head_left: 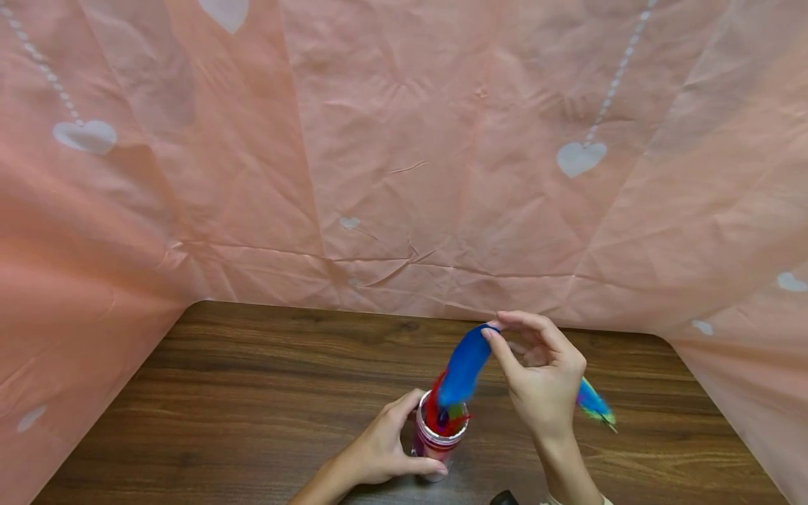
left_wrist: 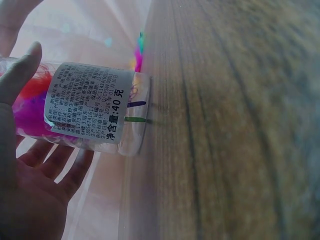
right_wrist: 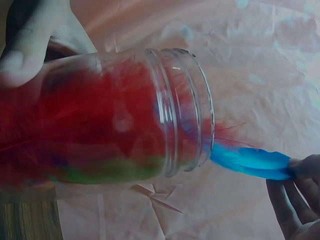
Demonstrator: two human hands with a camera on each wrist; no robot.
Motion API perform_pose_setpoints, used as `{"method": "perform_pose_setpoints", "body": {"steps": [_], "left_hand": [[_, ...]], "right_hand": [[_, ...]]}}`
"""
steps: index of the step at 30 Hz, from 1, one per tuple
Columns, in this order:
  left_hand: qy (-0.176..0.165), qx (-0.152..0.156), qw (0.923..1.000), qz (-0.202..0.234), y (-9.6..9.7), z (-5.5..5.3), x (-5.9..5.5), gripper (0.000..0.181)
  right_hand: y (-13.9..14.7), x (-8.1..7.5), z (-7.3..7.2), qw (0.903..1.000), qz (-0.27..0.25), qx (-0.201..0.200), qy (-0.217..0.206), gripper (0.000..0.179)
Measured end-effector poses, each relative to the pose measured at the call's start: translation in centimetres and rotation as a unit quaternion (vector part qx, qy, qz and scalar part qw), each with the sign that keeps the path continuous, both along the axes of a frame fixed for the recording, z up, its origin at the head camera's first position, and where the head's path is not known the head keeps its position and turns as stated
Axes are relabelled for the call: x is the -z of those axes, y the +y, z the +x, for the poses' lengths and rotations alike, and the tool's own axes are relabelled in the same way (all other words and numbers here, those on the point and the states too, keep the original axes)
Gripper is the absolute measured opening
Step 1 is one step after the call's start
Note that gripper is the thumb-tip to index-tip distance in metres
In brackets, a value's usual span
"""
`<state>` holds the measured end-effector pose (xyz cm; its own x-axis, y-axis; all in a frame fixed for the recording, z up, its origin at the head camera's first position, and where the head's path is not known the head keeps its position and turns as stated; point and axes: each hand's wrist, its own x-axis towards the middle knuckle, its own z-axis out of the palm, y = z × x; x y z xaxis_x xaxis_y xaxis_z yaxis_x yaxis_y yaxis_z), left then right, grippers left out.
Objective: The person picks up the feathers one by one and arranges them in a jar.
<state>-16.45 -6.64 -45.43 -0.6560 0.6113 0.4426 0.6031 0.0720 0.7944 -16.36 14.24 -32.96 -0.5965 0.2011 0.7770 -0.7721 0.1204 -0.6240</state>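
My left hand (head_left: 381, 445) grips a clear plastic jar (head_left: 433, 449) that stands upright on the table, thumb on the near side and fingers round the far side. Inside the jar are red, purple and green feathers; some red feathers (head_left: 433, 407) stick out of its open mouth. Above it my right hand (head_left: 546, 379) pinches the top end of a blue feather (head_left: 466, 365) between thumb and fingers. In the right wrist view the lower end of this feather reaches the jar's threaded rim (right_wrist: 211, 110). A white printed label (left_wrist: 82, 102) covers part of the jar's side.
A multicoloured feather (head_left: 595, 401) lies on the wooden table (head_left: 252, 393), to the right behind my right wrist. Part of a dark object (head_left: 503, 498) shows at the bottom edge. Pink cloth (head_left: 404, 175) with white hearts hangs round the back and sides.
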Motion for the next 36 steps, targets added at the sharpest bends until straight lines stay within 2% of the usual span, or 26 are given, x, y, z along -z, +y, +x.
{"method": "perform_pose_setpoints", "body": {"steps": [4, 6, 11, 14, 17, 21, 30, 36], "left_hand": [[0.005, -0.001, 1.0, -0.001, 0.0, 0.0, 0.0, 0.069], [0.014, -0.001, 0.9999, -0.002, 0.1, -0.1, 0.0, 0.07], [-0.007, -0.004, 1.0, -0.004, 0.0, 0.0, -0.1, 0.069], [-0.022, -0.007, 0.9997, -0.005, 0.0, 0.0, -0.2, 0.068], [-0.011, -0.008, 0.9999, -0.006, 0.0, 0.1, -0.2, 0.069], [0.003, -0.008, 0.9999, -0.008, 0.0, 0.1, -0.1, 0.071], [-0.027, -0.013, 0.9994, -0.016, 0.0, 0.3, -0.3, 0.074], [-0.027, -0.017, 0.9993, -0.018, 0.0, 0.2, -0.3, 0.069]], "right_hand": [[-0.1, 0.2, -0.1, 0.999, 0.003, -0.044, 0.01, 0.03], [-0.2, 0.3, -0.1, 0.9966, 0.005, -0.08, 0.017, 0.029], [-0.2, 0.4, -0.2, 0.9876, 0.031, -0.153, 0.018, 0.025], [0.0, 0.5, -0.2, 0.9824, 0.057, -0.177, 0.01, 0.026], [0.2, 0.6, -0.2, 0.9766, 0.084, -0.198, -0.01, 0.026], [0.5, 0.8, -0.1, 0.9698, 0.122, -0.208, -0.033, 0.029], [0.6, 1.1, -0.2, 0.9633, 0.145, -0.224, -0.027, 0.037], [0.8, 0.9, -0.2, 0.9607, 0.161, -0.218, -0.062, 0.044]]}}
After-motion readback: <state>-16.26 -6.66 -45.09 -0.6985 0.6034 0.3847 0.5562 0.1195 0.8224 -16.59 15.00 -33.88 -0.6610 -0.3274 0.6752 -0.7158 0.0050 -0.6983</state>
